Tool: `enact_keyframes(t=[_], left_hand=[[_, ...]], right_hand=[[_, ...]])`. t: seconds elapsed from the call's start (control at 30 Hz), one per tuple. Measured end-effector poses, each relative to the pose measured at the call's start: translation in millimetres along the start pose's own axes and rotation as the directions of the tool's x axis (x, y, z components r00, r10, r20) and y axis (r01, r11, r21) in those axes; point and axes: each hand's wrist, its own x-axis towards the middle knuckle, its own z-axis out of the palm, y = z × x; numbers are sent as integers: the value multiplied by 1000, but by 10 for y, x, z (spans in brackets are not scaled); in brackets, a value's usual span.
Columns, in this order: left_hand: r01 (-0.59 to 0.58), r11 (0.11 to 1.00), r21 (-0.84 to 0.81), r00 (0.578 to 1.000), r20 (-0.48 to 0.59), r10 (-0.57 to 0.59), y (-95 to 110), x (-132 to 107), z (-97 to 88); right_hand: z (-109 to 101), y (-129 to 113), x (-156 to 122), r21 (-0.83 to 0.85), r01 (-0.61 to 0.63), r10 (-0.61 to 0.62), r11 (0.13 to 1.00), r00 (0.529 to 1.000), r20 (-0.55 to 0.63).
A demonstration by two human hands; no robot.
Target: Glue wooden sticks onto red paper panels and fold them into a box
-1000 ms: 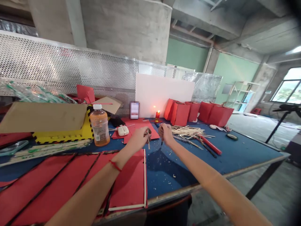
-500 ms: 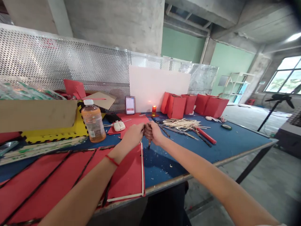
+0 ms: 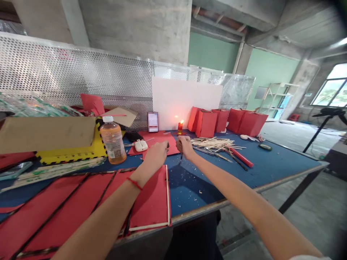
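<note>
Both my arms reach out over the blue table (image 3: 271,162). My left hand (image 3: 155,155) is closed, with something small and dark showing at its fingertips. A little to its right, my right hand (image 3: 184,146) is closed around a thin dark stick (image 3: 181,156) that points down toward the table. The two hands are a short gap apart. Below them lie wood shavings on the blue cloth. A red sheet with a pale stick along its edge (image 3: 151,202) lies under my left forearm.
A pile of thin wooden sticks (image 3: 214,143) and a red tube (image 3: 242,157) lie to the right. A lit red candle (image 3: 179,126), phone (image 3: 153,121), earbuds case (image 3: 141,145) and orange drink bottle (image 3: 113,140) stand behind. Red paper bags (image 3: 230,121) line the back.
My hands were pressed together half a second ago and have drawn apart. The right hand has moved slightly away and to the right with the stick.
</note>
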Motion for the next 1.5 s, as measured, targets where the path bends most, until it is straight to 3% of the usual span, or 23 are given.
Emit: enact_keyframes(t=[0.1, 0.17, 0.23, 0.4, 0.5, 0.57, 0.7, 0.87, 0.93, 1.07, 1.17, 1.27, 1.37, 1.5], left_hand=[[9, 999, -34, 999, 39, -7, -12, -3, 1], [28, 997, -68, 999, 45, -25, -33, -2, 5], [50, 995, -82, 999, 26, -48, -50, -2, 2], [76, 995, -63, 997, -1, -77, -20, -13, -30], [80, 996, -51, 997, 11, -79, 8, -18, -30], [79, 995, -60, 997, 13, -78, 7, -13, -16], [81, 992, -99, 997, 8, -80, -22, 11, 12], [44, 976, -213, 999, 2, -45, -15, 25, 7], [29, 956, -291, 1000, 13, -26, -3, 24, 7], [66, 864, -499, 996, 79, -30, 8, 36, 29], [170, 649, -742, 969, 244, 25, -3, 50, 63], [247, 450, -858, 929, 342, 142, -31, 64, 124], [235, 436, -869, 915, 349, 203, -57, 84, 218], [175, 412, -894, 904, 312, 292, -57, 99, 303]], right_hand=[[94, 45, -96, 105, -125, 99, 987, 969, 224], [127, 84, -139, 92, -230, 192, 969, 933, 304], [121, 106, -123, 48, -231, 211, 972, 943, 257], [67, 126, 7, -27, -28, 31, 999, 992, 118], [35, 152, 50, 84, -104, 94, 991, 989, 115], [-14, 147, 106, 87, -136, 133, 987, 990, 39], [-124, 78, 243, 69, -55, 64, 996, 989, -133], [-156, 47, 222, -14, -173, 173, 985, 983, 67], [-149, 41, 202, -54, -175, 179, 983, 980, 89], [-76, -16, 142, -66, -115, 120, 991, 990, 69], [-11, -107, -26, -13, -143, 144, 990, 981, 132], [-1, -222, -264, 72, -278, 242, 958, 917, 316], [-32, -293, -441, 60, -270, 220, 961, 879, 423], [-85, -247, -510, -6, -214, 191, 977, 861, 472]])
